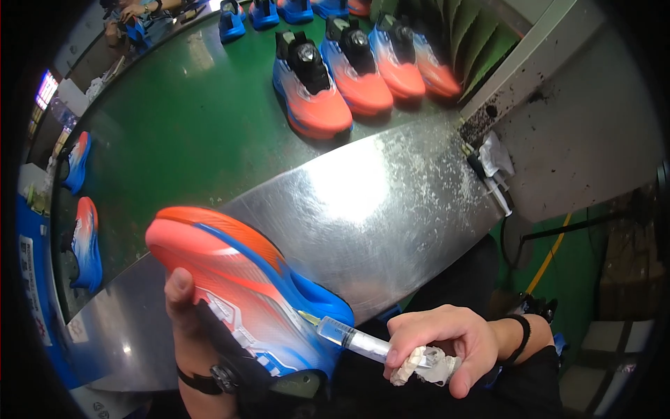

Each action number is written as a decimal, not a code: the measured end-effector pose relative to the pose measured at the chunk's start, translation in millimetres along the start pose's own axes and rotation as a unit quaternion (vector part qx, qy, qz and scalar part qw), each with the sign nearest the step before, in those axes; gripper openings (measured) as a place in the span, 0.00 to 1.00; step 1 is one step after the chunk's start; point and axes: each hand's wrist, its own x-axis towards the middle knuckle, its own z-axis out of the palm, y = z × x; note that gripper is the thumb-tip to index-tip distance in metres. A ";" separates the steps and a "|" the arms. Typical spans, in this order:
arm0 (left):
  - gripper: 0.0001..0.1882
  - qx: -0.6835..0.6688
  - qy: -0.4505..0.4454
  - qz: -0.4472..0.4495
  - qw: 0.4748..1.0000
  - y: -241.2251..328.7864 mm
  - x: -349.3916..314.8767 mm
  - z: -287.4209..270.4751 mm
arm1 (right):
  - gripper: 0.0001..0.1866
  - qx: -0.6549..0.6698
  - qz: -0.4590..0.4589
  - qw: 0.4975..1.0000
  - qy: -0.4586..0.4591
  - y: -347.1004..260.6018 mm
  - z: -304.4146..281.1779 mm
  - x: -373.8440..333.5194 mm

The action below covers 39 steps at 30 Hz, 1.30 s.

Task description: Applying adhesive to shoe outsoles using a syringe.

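My left hand [180, 297] holds a running shoe [248, 290] tipped on its side. The shoe fades from coral at the toe through white to blue at the heel, with an orange and blue sole. Only my thumb shows clearly; the other fingers are hidden by the shoe. In my right hand [443, 342] is a clear syringe [356, 342], with crumpled white tissue [426, 366] bunched at its rear end. The syringe's yellowish tip [308, 318] is at the shoe's side near the blue heel, seemingly touching where upper meets sole.
Several matching shoes [317, 105] stand along the far side of the green work surface [181, 133], with two more [86, 241] at the left. A metal ledge [377, 202] borders it in front of me. Another syringe-like tool [494, 187] lies by a white cloth [495, 155] at right.
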 end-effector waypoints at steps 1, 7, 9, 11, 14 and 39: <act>0.35 0.002 0.007 -0.001 1.000 -0.2 0.0 -1.2 | 0.36 -0.014 -0.014 1.000 -0.007 2.8 -1.0 -2.6; 0.33 0.023 0.034 0.002 0.999 -0.7 -0.2 -9.4 | 0.36 -0.007 -0.026 1.000 -0.006 18.0 -7.4 -17.5; 0.33 0.029 0.039 0.003 0.999 0.0 0.6 -11.8 | 0.36 0.005 -0.023 1.000 -0.003 21.9 -9.3 -22.4; 0.32 0.036 0.044 0.002 0.998 0.5 1.0 -13.6 | 0.35 0.016 -0.020 1.000 -0.001 25.8 -11.1 -27.0; 0.31 0.045 0.054 0.003 0.998 0.9 0.2 -15.5 | 0.35 0.017 -0.032 0.999 0.001 31.2 -13.2 -33.6; 0.26 0.130 0.202 -0.058 0.969 21.1 -93.4 -102.7 | 0.30 -0.098 -0.132 0.985 0.058 68.9 -14.7 -25.3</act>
